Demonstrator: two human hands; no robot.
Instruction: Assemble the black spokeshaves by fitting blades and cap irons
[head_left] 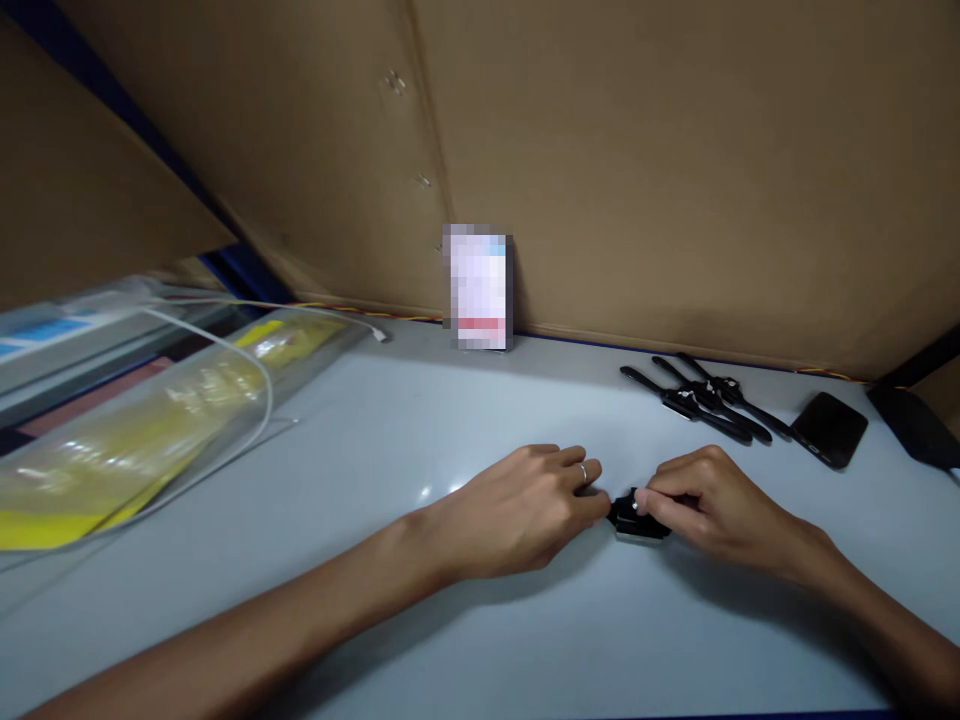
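Observation:
A small black tool [639, 526] with a pale metal edge lies low over the grey-white table [465, 650], between my two hands. My left hand [551, 508], with a ring on one finger, is closed on the tool's left end. The fingers of my right hand [694, 500] pinch its right side, the thumb by a small shiny screw on top. Both handles are mostly hidden by my fingers. Behind my right hand, several similar black two-handled tools [709, 398] lie side by side.
A black phone-like device [831, 430] and another black object [915, 425] lie at the right. A lit, blurred screen [481, 290] leans on the cardboard wall [675, 180]. Plastic-wrapped yellow material [157, 440] and a white cable [262, 375] are at the left.

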